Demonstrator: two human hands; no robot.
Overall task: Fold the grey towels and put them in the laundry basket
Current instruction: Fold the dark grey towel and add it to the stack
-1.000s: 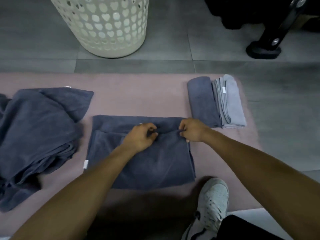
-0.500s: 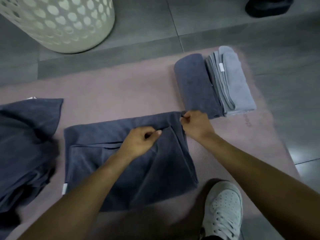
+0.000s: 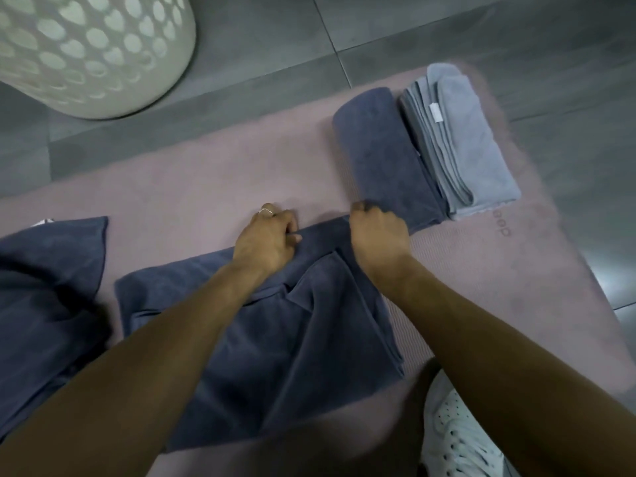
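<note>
Head view is showing a white sneaker (image 3: 457, 438) cut off at the bottom edge, just beside the near right corner of a dark grey towel (image 3: 282, 339) lying partly folded on a pink mat (image 3: 192, 194). At the towel's far edge, the left hand (image 3: 266, 241) and right hand (image 3: 377, 237) are both gripping the plush cloth, fingers curled tight around the fold; the fingertips are hidden under the knuckles. A heap of dark towels (image 3: 44, 287) is running off the left edge. Farther right, 1 folded dark towel (image 3: 382, 156) is lying against a folded light grey towel (image 3: 461, 142). Beyond, a white perforated laundry basket (image 3: 86, 49) is standing on grey floor tiles (image 3: 430, 25), cropped at the top.
</note>
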